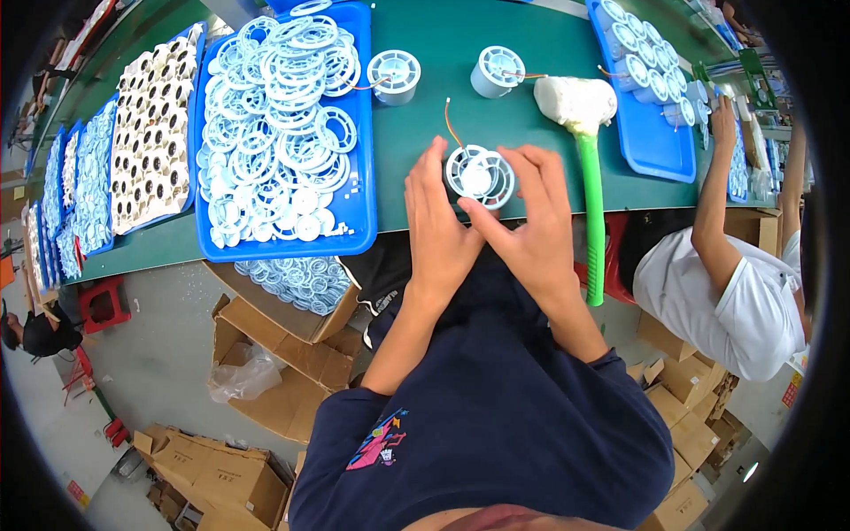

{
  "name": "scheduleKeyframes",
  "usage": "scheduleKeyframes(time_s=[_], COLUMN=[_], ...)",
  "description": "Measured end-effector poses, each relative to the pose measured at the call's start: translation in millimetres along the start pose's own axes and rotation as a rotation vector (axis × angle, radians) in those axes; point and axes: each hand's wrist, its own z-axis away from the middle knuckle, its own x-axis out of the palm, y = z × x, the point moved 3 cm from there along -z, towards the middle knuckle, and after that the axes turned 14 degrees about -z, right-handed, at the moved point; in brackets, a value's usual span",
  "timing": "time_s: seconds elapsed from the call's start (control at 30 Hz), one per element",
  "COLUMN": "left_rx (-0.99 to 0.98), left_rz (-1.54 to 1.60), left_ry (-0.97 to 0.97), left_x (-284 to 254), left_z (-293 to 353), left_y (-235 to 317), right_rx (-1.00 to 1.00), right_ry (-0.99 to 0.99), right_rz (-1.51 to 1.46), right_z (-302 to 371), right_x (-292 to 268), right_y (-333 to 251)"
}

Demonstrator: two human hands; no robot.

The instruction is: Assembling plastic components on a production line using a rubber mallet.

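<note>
A light blue round plastic housing with a spoked ring (501,195) on top and a paler disc at its middle stands at the table's front edge. A thin reddish-brown wire (453,124) sticks up from its far side. My right hand (542,221) curves around its right side, with the thumb on the near rim and the fingers at the far right rim. Close along its left side is my left hand (434,226), fingers stretched forward. Two similar wired housings, one at the left (395,78) and one at the right (497,73), stand farther back.
At left, a blue tray (365,199) holds heaped rings and discs. A green-handled mallet (591,212) with a wrapped white head overhangs the front edge at right. Beyond it stands a blue tray (660,159) of housings. A co-worker (735,283) sits at right; cardboard boxes (217,473) lie below.
</note>
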Motion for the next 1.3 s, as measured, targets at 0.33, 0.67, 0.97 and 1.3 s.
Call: scheduleKeyframes(time_s=[0.33,0.67,0.97,1.3], left_rx=[0.024,0.032,0.051,0.066], left_rz=[-0.087,-0.028,-0.046,-0.042], left_ry=[0.089,0.067,0.094,0.076], left_x=[11,10,12,4], left_z=[9,10,11,7], left_y=[3,-2,-2,2], right_rx=[0.080,-0.021,0.003,-0.056], right_ry=[0.007,-0.112,-0.135,0.030], right_rz=[0.088,0.074,0.104,0.310], right_z=[-4,-12,-15,-23], right_x=[9,2,3,-39], right_y=[2,-2,-4,17])
